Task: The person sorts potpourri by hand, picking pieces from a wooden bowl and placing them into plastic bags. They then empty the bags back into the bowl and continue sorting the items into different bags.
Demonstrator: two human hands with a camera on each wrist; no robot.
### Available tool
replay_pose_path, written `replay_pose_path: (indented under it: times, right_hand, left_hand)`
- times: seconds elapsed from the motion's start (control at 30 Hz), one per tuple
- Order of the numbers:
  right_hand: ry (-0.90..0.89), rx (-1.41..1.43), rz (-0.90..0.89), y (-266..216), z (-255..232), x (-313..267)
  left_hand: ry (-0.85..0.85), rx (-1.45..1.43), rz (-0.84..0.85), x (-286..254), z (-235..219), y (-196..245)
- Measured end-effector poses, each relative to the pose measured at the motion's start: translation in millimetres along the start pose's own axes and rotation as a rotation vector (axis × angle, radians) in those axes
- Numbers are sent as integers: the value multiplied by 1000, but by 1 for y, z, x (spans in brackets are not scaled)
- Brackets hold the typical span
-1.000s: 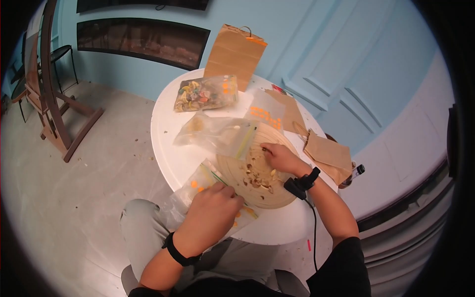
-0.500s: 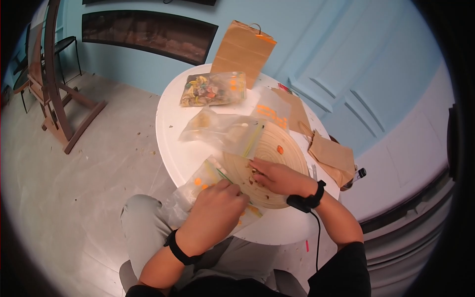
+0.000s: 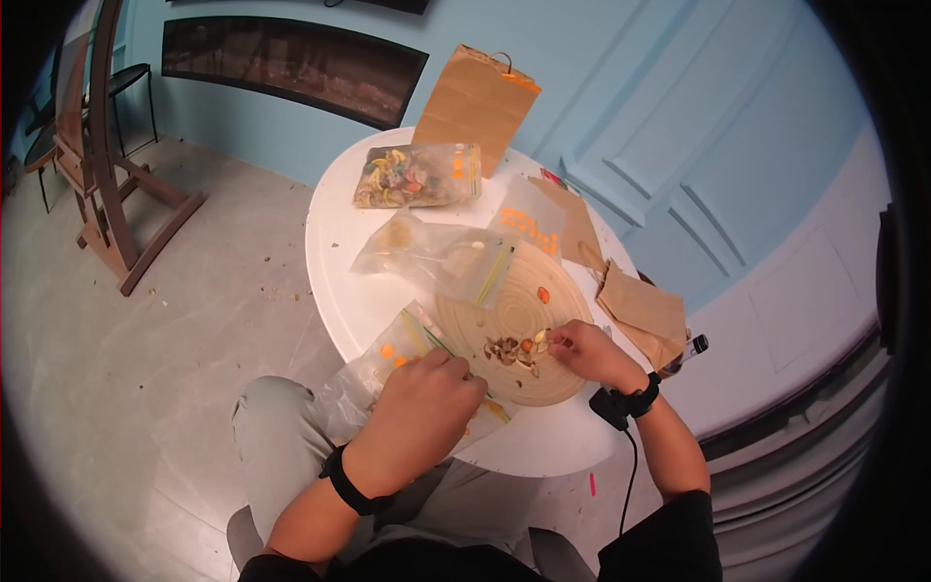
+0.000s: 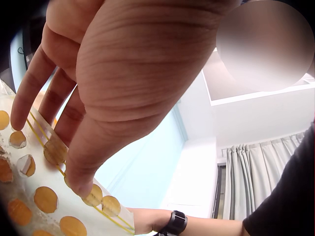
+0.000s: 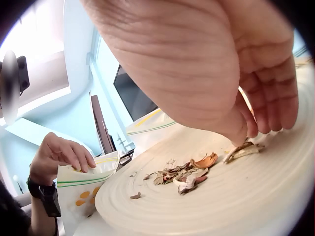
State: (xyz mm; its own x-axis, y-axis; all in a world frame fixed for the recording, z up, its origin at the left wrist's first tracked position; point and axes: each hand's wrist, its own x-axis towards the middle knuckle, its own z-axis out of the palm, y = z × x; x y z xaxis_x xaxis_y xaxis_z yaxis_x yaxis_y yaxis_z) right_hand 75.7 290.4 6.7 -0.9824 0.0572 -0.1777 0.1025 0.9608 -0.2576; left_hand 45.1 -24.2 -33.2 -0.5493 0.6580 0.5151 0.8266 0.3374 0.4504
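In the head view my left hand [image 3: 422,412] pinches the top edge of a clear zip bag [image 4: 32,184] with orange dots, thumb on one side and fingers on the other. Beside it lies a round ridged wooden board [image 5: 147,216] bearing a small heap of dried leafy bits [image 5: 179,176]. My right hand [image 3: 593,354] is at the right side of the heap, its fingers extended down to the board. Its thumb tip meets some pale dried strips [image 5: 243,153]. A lone orange piece [image 3: 543,295] lies farther back on the board.
Behind the board lies another clear zip bag [image 3: 427,257], and past it a bag of mixed dried pieces [image 3: 402,179]. A brown paper bag [image 3: 475,102] stands at the table's back. Another paper bag [image 3: 640,315] lies folded at the right edge of the white table [image 3: 335,281].
My right hand came down from the board's far part, over the heap, and then shifted right, uncovering the heap. The lone orange piece now shows behind. My left hand stays on the bag.
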Motion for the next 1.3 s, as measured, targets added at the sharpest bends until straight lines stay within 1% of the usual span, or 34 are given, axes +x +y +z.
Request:
replay_pose_path:
  times: [0.07, 0.1, 0.27, 0.37, 0.47, 0.57, 0.67, 0.73, 0.87, 0.97, 1.07, 1.17, 1.27, 1.3]
  right_hand:
    - [34, 45, -69, 1, 8, -1]
    - [23, 70, -64, 0, 10, 0]
    - [-29, 231, -1, -8, 22, 7]
    - [-9, 423, 12, -2, 28, 12]
    - [-50, 600, 65, 0, 29, 15]
    - [-81, 715, 117, -8, 24, 14]
    - [-83, 745, 152, -11, 23, 14]
    - [-85, 829, 162, -16, 22, 12]
    - [-115, 968, 152, -27, 20, 7]
    - [-174, 1100, 132, -49, 17, -1]
    - [-264, 1039, 56, -74, 17, -7]
    - [-330, 861, -83, -82, 28, -7]
    - [-302, 761, -122, -86, 23, -11]
    - [-231, 740, -115, -83, 21, -10]
  left_hand:
    - [1, -3, -1, 0, -1, 0]
    - [2, -5, 2, 0, -1, 0]
    - [-9, -2, 6, 1, 0, 1]
    - [-10, -6, 2, 1, 0, 0]
    - [-11, -6, -1, 0, 1, -1]
    - [-14, -6, -11, 0, 0, -1]
    - [-12, -14, -10, 0, 1, -2]
    - [-14, -17, -7, 1, 2, -2]
    - [-14, -21, -2, 2, 3, -2]
    - [-10, -25, 6, 1, 4, 0]
    - [-3, -30, 28, 3, 3, 3]
    - [15, -56, 49, 2, 3, 6]
    - [22, -84, 63, 0, 3, 5]
    - [17, -81, 64, -1, 2, 4]
